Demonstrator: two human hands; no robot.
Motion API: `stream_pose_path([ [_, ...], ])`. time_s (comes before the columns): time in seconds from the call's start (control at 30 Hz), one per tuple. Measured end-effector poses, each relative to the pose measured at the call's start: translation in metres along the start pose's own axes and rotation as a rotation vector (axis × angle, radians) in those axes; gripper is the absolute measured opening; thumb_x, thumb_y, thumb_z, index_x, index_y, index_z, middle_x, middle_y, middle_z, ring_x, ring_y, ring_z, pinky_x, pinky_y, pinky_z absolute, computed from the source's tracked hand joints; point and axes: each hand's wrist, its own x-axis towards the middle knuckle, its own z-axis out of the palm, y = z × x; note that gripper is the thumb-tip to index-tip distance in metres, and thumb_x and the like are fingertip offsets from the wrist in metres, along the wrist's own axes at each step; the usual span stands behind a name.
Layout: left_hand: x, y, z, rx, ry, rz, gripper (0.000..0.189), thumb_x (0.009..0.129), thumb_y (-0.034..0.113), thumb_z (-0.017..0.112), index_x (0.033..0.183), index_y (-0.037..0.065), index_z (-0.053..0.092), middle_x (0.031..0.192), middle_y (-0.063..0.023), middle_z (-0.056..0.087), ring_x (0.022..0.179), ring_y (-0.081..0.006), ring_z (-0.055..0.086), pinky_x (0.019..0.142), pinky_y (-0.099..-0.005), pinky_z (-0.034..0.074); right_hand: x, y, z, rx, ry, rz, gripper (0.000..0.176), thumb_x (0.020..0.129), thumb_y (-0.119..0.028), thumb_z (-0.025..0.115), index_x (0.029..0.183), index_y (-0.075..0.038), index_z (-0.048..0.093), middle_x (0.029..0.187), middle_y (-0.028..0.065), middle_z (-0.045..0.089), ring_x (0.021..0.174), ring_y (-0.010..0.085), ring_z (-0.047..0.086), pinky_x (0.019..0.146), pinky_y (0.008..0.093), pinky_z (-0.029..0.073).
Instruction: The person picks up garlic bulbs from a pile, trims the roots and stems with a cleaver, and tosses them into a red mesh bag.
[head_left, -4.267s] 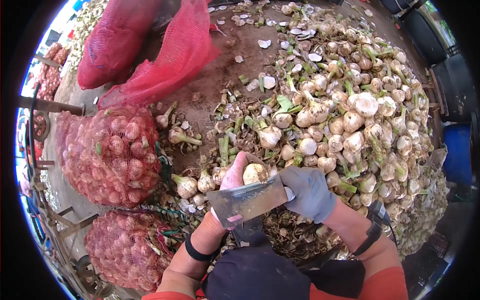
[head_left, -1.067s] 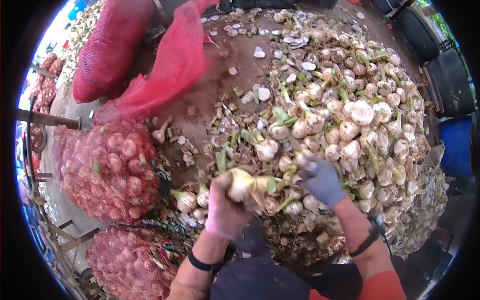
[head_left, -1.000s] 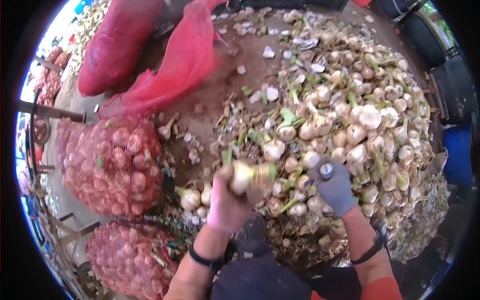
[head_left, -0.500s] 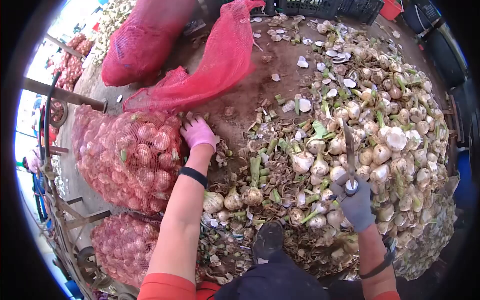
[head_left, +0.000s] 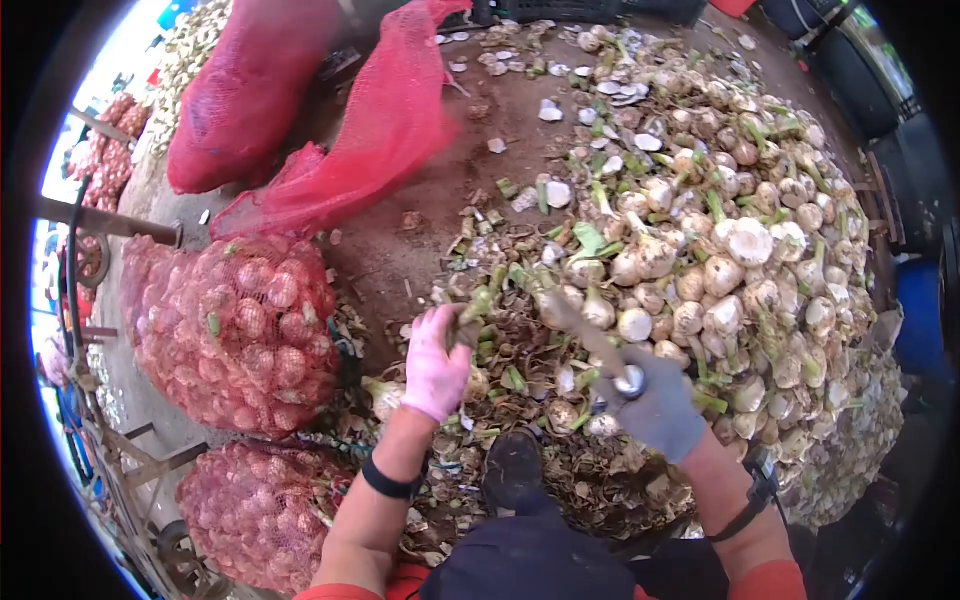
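My left hand (head_left: 437, 372), in a pink glove, is closed around a garlic bulb whose green stalk (head_left: 484, 302) points up and to the right. The fingers mostly hide the bulb itself. In a grey glove, my right hand (head_left: 660, 408) grips a knife (head_left: 588, 332) by its handle. Its blade, blurred by motion, slants up and left towards the stalk, with a gap between them. To the right of the knife spreads a large heap of garlic bulbs (head_left: 690, 318), some with green stems. Dry skins and cut stalks (head_left: 515, 350) litter the ground between my hands.
Two filled net sacks of bulbs (head_left: 235, 340) (head_left: 255, 515) lie on the left. Beyond them are an empty red net (head_left: 375, 130) and a full red sack (head_left: 255, 95). A metal cart frame (head_left: 110, 400) borders the left side. Dark crates (head_left: 560, 10) stand at the back.
My left hand has left the side of the net sack, moved right and closed on a stalked bulb. My right hand has swung the knife left towards it. The view has shifted slightly.
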Motion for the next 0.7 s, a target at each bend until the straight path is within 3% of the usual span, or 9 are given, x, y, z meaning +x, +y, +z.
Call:
stream_pose_path([
  [0.03, -0.003, 0.019, 0.001, -0.031, 0.000, 0.087, 0.028, 0.080, 0.005, 0.059, 0.109, 0.004, 0.058, 0.098, -0.0168, 0.060, 0.096, -0.0358, 0.053, 0.085, -0.0449, 0.044, -0.001, -0.007, 0.000, 0.020, -0.027, 0.001, 0.019, 0.078, -0.015, 0.068, 0.094, -0.005, 0.063, 0.077, 0.0157, 0.066, 0.068, 0.0334, 0.066, 0.060, 0.0391, 0.051],
  [0.13, -0.013, 0.048, 0.019, -0.262, 0.074, 0.107, 0.044, 0.064, 0.000, 0.060, 0.108, 0.003, 0.058, 0.104, -0.0152, 0.058, 0.096, -0.0371, 0.051, 0.089, -0.0440, 0.041, 0.000, -0.014, 0.000, -0.079, -0.083, -0.079, 0.022, 0.075, -0.012, 0.068, 0.096, -0.008, 0.064, 0.079, 0.0166, 0.065, 0.073, 0.0360, 0.064, 0.065, 0.0397, 0.052],
  [0.2, -0.015, 0.058, 0.019, -0.168, -0.068, 0.162, 0.043, 0.063, 0.000, 0.061, 0.105, 0.003, 0.059, 0.106, -0.0137, 0.058, 0.099, -0.0363, 0.051, 0.090, -0.0433, 0.041, -0.002, -0.014, -0.003, -0.100, -0.101, -0.057, 0.025, 0.071, -0.010, 0.067, 0.096, -0.009, 0.064, 0.081, 0.0171, 0.065, 0.077, 0.0371, 0.064, 0.069, 0.0407, 0.052],
  [0.33, -0.016, 0.089, -0.004, -0.001, 0.007, 0.307, 0.036, 0.065, 0.000, 0.063, 0.101, 0.005, 0.061, 0.105, -0.0118, 0.059, 0.103, -0.0340, 0.052, 0.093, -0.0436, 0.040, -0.005, 0.024, -0.011, -0.143, -0.057, -0.073, 0.029, 0.075, -0.015, 0.071, 0.102, -0.008, 0.064, 0.081, 0.0166, 0.066, 0.075, 0.0343, 0.066, 0.068, 0.0388, 0.052],
  [0.4, -0.011, 0.078, -0.005, -0.128, 0.007, 0.277, 0.027, 0.074, 0.001, 0.065, 0.101, 0.003, 0.062, 0.107, -0.0110, 0.058, 0.101, -0.0301, 0.052, 0.089, -0.0408, 0.042, -0.008, 0.051, -0.015, -0.047, -0.023, 0.289, 0.030, 0.077, -0.019, 0.072, 0.104, -0.007, 0.064, 0.079, 0.0162, 0.066, 0.071, 0.0327, 0.065, 0.066, 0.0370, 0.052],
  [0.43, -0.006, 0.078, -0.006, -0.053, 0.020, 0.289, 0.025, 0.074, 0.002, 0.068, 0.098, 0.005, 0.065, 0.106, -0.0102, 0.058, 0.100, -0.0291, 0.052, 0.089, -0.0395, 0.041, -0.011, 0.049, -0.010, -0.008, 0.033, 0.202, 0.027, 0.078, -0.019, 0.072, 0.100, -0.005, 0.064, 0.074, 0.0161, 0.065, 0.068, 0.0326, 0.064, 0.064, 0.0366, 0.051],
  [0.53, -0.005, 0.084, -0.003, -0.051, 0.099, 0.161, 0.023, 0.073, 0.002, 0.070, 0.095, 0.010, 0.068, 0.098, -0.0077, 0.056, 0.100, -0.0259, 0.051, 0.089, -0.0375, 0.042, -0.014, 0.026, -0.014, -0.095, 0.019, 0.147, 0.024, 0.078, -0.019, 0.072, 0.095, -0.004, 0.063, 0.072, 0.0166, 0.063, 0.066, 0.0332, 0.064, 0.062, 0.0379, 0.050],
  [0.6, -0.005, 0.079, -0.001, -0.359, 0.112, 0.078, 0.018, 0.080, -0.001, 0.068, 0.096, 0.007, 0.066, 0.096, -0.0059, 0.056, 0.089, -0.0188, 0.056, 0.079, -0.0290, 0.047, -0.013, 0.032, -0.009, -0.032, 0.016, 0.171, 0.022, 0.079, -0.018, 0.072, 0.092, -0.003, 0.062, 0.071, 0.0168, 0.062, 0.066, 0.0337, 0.063, 0.060, 0.0387, 0.049],
  [0.7, -0.010, 0.077, -0.004, -1.067, -0.051, -0.399, 0.018, 0.084, 0.003, 0.067, 0.101, 0.001, 0.061, 0.101, -0.0080, 0.060, 0.089, -0.0191, 0.062, 0.085, -0.0317, 0.052, -0.009, 0.018, -0.012, -0.064, 0.002, 0.102, 0.018, 0.079, -0.018, 0.071, 0.091, -0.006, 0.062, 0.071, 0.0170, 0.062, 0.066, 0.0350, 0.063, 0.059, 0.0401, 0.049],
])
